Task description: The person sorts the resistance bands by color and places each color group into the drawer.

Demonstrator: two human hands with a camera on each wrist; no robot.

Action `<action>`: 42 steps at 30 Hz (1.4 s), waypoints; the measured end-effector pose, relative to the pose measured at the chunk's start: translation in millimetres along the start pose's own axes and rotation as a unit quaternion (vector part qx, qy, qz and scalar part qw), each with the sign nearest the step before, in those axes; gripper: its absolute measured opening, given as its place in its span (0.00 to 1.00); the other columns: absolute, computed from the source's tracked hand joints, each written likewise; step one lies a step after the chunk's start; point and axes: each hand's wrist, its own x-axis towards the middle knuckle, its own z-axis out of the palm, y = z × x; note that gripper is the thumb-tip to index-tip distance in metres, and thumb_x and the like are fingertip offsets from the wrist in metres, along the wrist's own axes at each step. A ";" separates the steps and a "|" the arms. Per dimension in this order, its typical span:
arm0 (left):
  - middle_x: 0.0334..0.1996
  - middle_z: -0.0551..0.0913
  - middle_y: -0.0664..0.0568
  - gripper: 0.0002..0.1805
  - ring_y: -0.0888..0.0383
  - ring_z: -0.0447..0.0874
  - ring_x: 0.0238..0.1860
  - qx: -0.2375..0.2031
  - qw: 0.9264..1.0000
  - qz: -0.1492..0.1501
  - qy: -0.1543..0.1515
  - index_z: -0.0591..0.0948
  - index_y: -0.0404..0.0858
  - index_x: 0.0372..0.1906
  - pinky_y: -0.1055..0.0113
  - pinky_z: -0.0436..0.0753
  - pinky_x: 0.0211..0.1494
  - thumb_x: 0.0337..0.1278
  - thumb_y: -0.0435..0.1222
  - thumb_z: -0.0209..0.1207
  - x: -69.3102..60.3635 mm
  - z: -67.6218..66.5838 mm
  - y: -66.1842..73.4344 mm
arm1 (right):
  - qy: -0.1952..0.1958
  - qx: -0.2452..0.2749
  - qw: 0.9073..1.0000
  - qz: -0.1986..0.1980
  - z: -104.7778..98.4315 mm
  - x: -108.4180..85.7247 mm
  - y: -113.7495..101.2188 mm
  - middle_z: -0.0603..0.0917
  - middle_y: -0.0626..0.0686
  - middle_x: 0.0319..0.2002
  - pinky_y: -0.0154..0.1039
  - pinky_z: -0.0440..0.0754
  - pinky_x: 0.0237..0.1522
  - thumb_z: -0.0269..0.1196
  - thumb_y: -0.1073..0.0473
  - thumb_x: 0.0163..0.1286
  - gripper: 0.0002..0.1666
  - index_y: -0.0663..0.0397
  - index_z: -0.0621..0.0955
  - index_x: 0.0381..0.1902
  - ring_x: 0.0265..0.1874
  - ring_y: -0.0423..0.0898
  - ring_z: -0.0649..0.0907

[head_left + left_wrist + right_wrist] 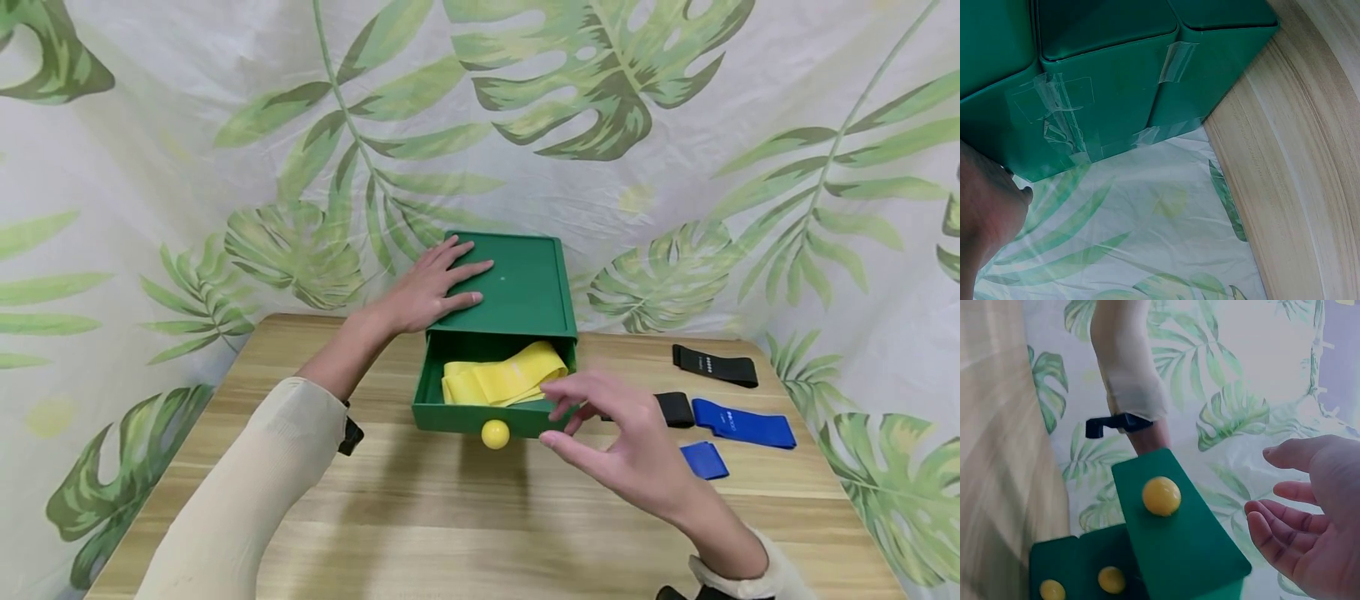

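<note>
My left hand point(431, 287) rests with spread fingers on the top of a green drawer cabinet point(525, 283). In the left wrist view, part of that hand point(988, 209) shows beside the cabinet's taped side point(1110, 94). The top drawer point(450, 419) is pulled out, with a round yellow knob point(495, 434) on its front. Inside it lie folded yellow resistance bands point(510, 377). Just right of the drawer's front corner hovers my right hand point(626, 433), fingers loosely bent and apart, with nothing between them. The right wrist view shows this hand point(1310, 519) apart from the drawer front point(1191, 544).
To the right on the wooden table point(420, 517) lie a black band point(716, 367), another black band point(677, 409) partly behind my right hand, a long blue band point(744, 423) and a smaller blue piece point(705, 460). Two lower drawers point(1088, 550) are pushed in. A leaf-patterned cloth point(187, 167) hangs behind.
</note>
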 end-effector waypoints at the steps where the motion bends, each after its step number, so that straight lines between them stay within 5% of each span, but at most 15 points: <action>1: 0.86 0.47 0.39 0.35 0.40 0.32 0.87 0.000 1.000 0.000 0.000 0.62 0.48 0.85 0.38 0.38 0.84 0.82 0.52 0.52 -0.3 -0.3 0.4 | -0.002 0.001 1.000 0.001 2.4 -1.5 -0.7 0.87 0.52 0.43 0.36 0.89 0.37 0.78 0.73 0.58 0.29 0.52 0.86 0.57 0.38 0.44 0.88; 22: 0.86 0.48 0.40 0.34 0.40 0.32 0.87 0.000 1.000 0.001 0.001 0.62 0.48 0.85 0.38 0.38 0.84 0.83 0.52 0.52 1.4 0.7 -0.7 | -0.021 -0.048 0.998 0.035 47.8 -21.9 6.2 0.89 0.47 0.43 0.31 0.88 0.38 0.78 0.66 0.64 0.26 0.55 0.85 0.59 0.37 0.37 0.89; 42: 0.86 0.48 0.40 0.35 0.40 0.32 0.87 -0.009 1.000 -0.001 0.002 0.63 0.48 0.85 0.37 0.39 0.84 0.82 0.52 0.53 0.6 0.9 -0.9 | 0.019 -0.086 0.995 0.056 73.4 -18.8 23.6 0.92 0.45 0.34 0.27 0.83 0.26 0.78 0.62 0.65 0.16 0.51 0.87 0.49 0.30 0.31 0.87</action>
